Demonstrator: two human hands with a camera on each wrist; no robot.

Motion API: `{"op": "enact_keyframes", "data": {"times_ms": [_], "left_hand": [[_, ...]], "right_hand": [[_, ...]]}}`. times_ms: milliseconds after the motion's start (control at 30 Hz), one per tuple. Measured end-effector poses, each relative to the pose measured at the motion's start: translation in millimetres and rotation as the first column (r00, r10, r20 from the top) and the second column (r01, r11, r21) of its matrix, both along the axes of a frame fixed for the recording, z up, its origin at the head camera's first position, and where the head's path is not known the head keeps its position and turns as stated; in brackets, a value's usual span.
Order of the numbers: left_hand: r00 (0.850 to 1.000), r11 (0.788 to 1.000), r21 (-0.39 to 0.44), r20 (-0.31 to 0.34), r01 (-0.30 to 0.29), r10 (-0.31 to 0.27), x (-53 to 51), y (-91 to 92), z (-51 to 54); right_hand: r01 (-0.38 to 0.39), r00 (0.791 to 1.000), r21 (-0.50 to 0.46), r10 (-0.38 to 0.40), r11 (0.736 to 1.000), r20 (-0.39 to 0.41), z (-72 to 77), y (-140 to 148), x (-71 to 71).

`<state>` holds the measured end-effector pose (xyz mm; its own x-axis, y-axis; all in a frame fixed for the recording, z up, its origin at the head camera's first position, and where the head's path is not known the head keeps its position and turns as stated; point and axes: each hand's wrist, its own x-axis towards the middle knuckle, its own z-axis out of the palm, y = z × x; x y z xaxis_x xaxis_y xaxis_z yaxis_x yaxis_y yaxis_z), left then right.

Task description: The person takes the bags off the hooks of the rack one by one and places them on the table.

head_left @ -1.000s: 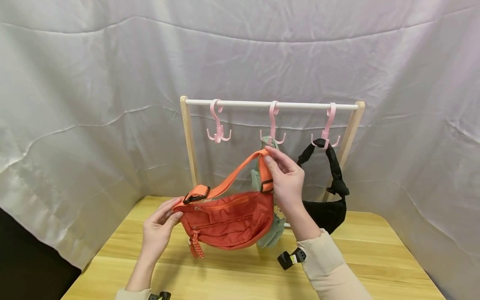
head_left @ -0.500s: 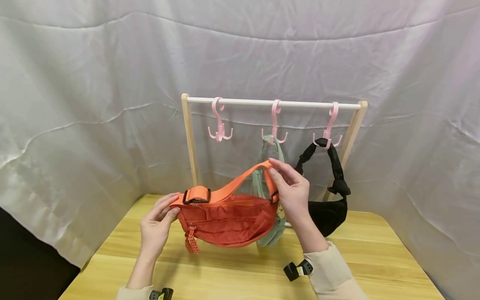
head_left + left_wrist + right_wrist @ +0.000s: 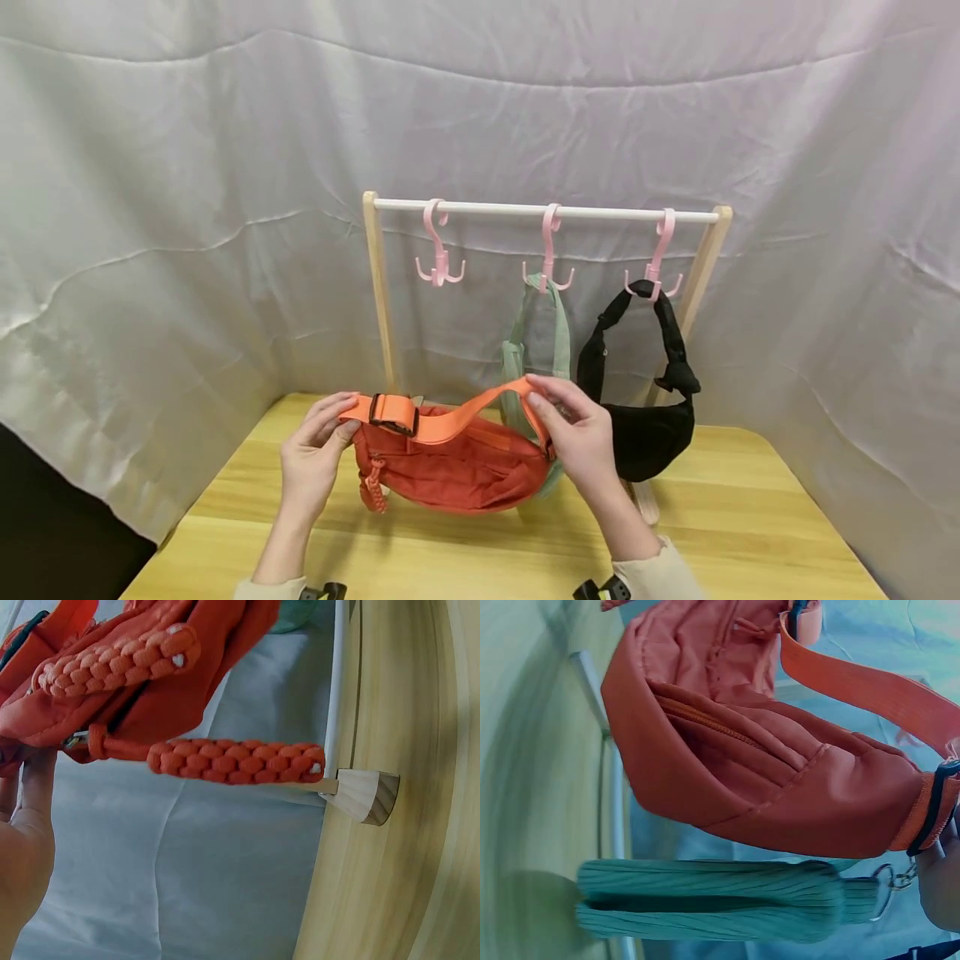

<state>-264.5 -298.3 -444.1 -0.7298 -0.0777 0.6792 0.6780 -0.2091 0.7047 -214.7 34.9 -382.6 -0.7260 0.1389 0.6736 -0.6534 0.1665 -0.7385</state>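
Note:
A red bag [image 3: 457, 471] with an orange strap [image 3: 442, 425] is held up above the table between both hands. My left hand [image 3: 311, 454] pinches the bag's upper left corner, where the strap joins it beside a black buckle [image 3: 393, 414]. The strap's right part is pinched between thumb and fingers of my right hand [image 3: 577, 429]. Braided red zipper pulls [image 3: 236, 761] dangle from the bag's left end. Behind it, a green bag [image 3: 513, 362] hangs from the middle pink hook [image 3: 548, 250], its lower part mostly hidden in the head view; the right wrist view shows its ribbed body [image 3: 712, 900].
A rack with a white rail [image 3: 480, 207] and wooden legs stands at the back of the wooden table [image 3: 750, 500]. From its right pink hook [image 3: 660, 250] hangs a black bag [image 3: 648, 437]. The left pink hook [image 3: 437, 250] bears no bag. Grey curtains [image 3: 187, 250] surround the table.
My right hand has lowered with the strap, which now sags lower across the bag's top. More of the green and black bags shows. My left hand stays nearly in place.

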Motion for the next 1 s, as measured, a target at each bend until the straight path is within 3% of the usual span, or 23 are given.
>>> {"op": "enact_keyframes", "data": {"times_ms": [467,733,1000], "left_hand": [[1.000,0.997,0.077,-0.016,-0.022,0.023,0.8,4.2,2.6],[0.993,0.991,0.102,0.083,-0.089,0.081,4.8,3.9,5.4],[0.991,0.982,0.156,0.094,-0.105,0.091,7.6,3.5,8.7]], "right_hand": [[0.015,1.000,0.059,-0.015,0.998,-0.005,-30.8,-5.1,14.4],[-0.043,0.999,0.050,0.045,0.998,-0.030,-46.2,-13.1,16.6],[-0.031,0.999,0.089,0.033,0.996,-0.023,-61.6,-21.7,19.1]]}}
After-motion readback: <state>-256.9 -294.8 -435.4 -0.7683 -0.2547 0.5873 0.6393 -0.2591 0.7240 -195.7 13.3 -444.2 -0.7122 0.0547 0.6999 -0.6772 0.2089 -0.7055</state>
